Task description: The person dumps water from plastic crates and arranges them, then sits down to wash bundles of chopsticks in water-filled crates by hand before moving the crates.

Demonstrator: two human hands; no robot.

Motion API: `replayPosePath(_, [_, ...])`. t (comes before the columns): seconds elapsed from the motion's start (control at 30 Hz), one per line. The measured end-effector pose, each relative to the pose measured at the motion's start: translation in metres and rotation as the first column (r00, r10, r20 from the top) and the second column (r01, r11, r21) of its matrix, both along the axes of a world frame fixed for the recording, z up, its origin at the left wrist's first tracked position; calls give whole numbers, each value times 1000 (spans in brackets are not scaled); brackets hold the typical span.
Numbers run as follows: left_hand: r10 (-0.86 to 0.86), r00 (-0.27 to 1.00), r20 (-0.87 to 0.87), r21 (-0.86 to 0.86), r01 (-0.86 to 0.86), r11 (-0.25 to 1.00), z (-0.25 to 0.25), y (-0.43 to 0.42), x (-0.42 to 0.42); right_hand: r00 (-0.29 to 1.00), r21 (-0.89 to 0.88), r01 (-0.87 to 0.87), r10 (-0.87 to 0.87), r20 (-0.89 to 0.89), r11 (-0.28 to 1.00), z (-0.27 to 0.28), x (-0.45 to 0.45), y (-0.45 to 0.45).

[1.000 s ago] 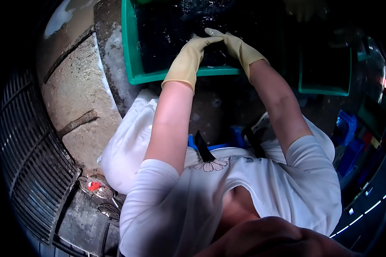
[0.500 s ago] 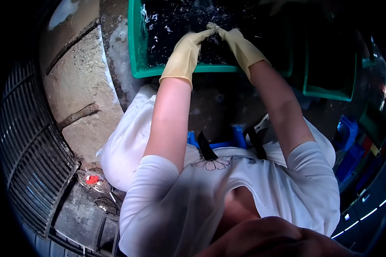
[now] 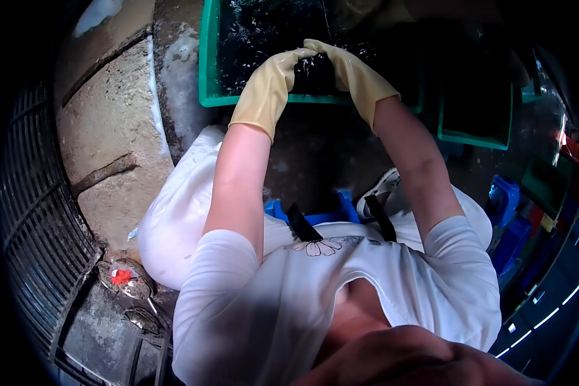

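Gloved left hand (image 3: 271,82) and right hand (image 3: 349,69) meet over a green tub (image 3: 208,64) of dark water (image 3: 254,38); whether they pinch anything is unclear.

Texts, labels, brands, numbers, signs: none legible.
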State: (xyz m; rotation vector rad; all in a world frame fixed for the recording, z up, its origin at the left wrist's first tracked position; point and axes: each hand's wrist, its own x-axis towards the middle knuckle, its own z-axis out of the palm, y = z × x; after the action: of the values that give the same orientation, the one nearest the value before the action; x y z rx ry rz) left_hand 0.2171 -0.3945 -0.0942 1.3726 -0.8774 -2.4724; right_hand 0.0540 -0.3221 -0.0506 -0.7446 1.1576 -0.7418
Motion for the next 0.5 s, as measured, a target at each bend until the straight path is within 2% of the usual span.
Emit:
replayPosePath(0.03, [4,1000,-15,114,-2,994,-15,-9,-4,997,-72,-43,38,-62,997,13,2,4])
replayPosePath(0.1, [55,998,-41,161,-48,986,12,-1,-2,980,-161,-121,93,-174,979,34,7,8])
replayPosePath(0.3, [159,973,-167,202,-124,972,95,19,17,795,33,-330,297,-529,943,86,24,-7])
replayPosePath(0.43, [223,935,-274,249,-155,956,131,36,37,680,101,-402,370,-633,910,110,36,5])
replayPosePath(0.5, [234,912,-338,278,-141,950,142,50,47,664,102,-397,362,-655,912,119,40,19])
